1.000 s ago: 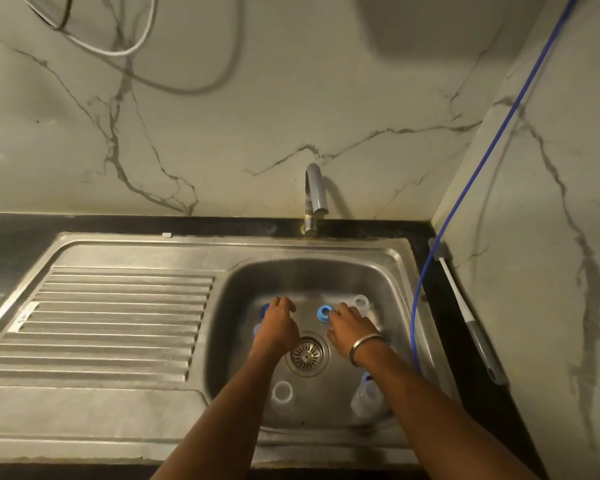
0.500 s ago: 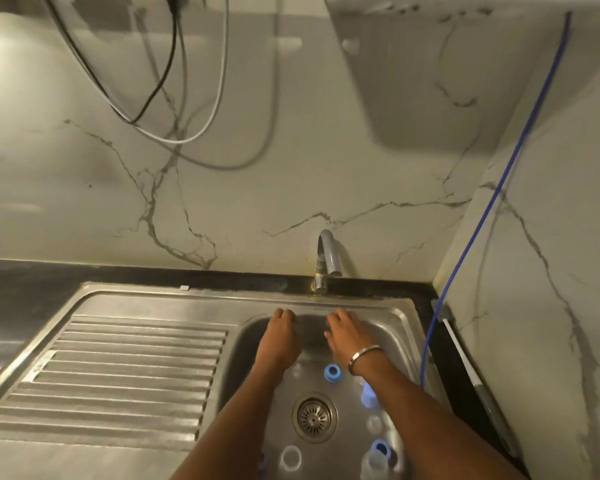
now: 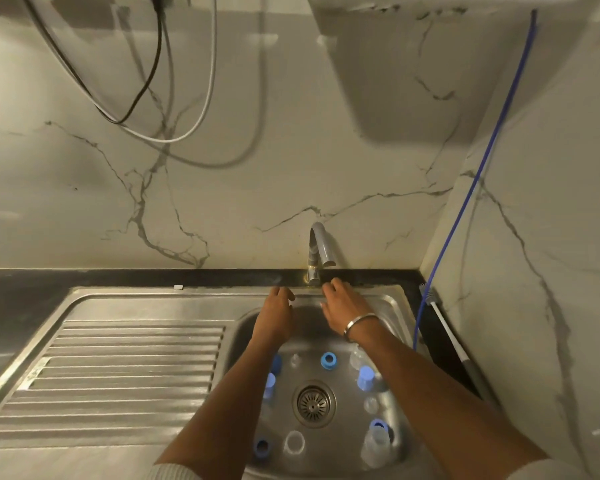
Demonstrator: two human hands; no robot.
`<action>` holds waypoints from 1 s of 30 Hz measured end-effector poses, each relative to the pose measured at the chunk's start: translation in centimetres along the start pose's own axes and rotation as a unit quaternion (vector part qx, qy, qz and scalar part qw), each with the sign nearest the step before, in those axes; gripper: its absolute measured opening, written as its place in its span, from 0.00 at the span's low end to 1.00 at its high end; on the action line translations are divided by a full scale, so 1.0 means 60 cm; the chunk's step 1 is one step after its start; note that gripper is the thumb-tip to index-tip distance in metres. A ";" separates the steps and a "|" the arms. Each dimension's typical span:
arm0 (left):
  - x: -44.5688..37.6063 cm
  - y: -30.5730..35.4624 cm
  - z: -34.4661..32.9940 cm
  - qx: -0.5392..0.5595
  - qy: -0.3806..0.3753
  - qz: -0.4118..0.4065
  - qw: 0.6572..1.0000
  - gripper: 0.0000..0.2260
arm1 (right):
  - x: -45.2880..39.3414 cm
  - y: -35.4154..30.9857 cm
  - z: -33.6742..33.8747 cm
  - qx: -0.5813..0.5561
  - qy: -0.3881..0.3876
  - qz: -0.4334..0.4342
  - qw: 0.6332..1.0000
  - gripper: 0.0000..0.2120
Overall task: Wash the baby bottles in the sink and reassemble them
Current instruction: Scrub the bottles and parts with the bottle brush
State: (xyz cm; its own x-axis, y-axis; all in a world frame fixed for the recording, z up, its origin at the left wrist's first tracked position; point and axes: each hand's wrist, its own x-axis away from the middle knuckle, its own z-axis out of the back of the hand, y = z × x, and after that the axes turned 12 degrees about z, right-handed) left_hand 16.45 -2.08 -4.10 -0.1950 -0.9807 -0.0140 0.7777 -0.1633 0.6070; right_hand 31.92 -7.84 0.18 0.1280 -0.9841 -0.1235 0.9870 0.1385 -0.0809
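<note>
A: What is laid out, from the largest thing down?

B: A steel sink (image 3: 392, 306) with a ribbed drainboard (image 3: 129, 375) fills the lower half of the frame. A grey tap (image 3: 321, 249) stands at the centre against the marble wall. In the basin, the dismantled baby bottles are scattered around the drain (image 3: 313, 403): a clear bottle body (image 3: 374, 445) at lower right, blue collar rings (image 3: 328, 361), and clear teats, all loose.

A: And the hands?

B: The left hand (image 3: 274, 317) is held over the basin's far rim, fingers loosely relaxed, nothing gripped. The right hand (image 3: 343, 306) is extended toward the tap's base with relaxed fingers; whether the tap is touched cannot be told.

A: What could go wrong?

B: If the tap is opened hard, the light rings and teats could probably be pushed about or tipped by the stream. Water might also be splashed toward the bottle brush (image 3: 440, 320) at centre right.
</note>
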 end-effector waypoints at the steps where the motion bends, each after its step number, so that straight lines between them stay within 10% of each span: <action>1: 0.001 -0.001 -0.002 -0.001 -0.003 -0.002 1.000 0.12 | 0.002 0.000 -0.002 0.001 -0.001 -0.001 1.000 0.14; 30: 0.033 0.022 -0.158 -0.024 -0.133 0.022 0.991 0.12 | 0.086 0.134 -0.106 -0.063 -0.109 -0.112 0.986 0.18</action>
State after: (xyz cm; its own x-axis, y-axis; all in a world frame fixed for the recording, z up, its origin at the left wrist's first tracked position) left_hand 22.77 -5.28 -10.88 -0.3050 -0.9252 0.2256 0.8152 -0.1312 0.5641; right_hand 39.88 -11.11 -7.39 -0.0611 -0.9902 0.1257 0.9747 -0.0863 -0.2062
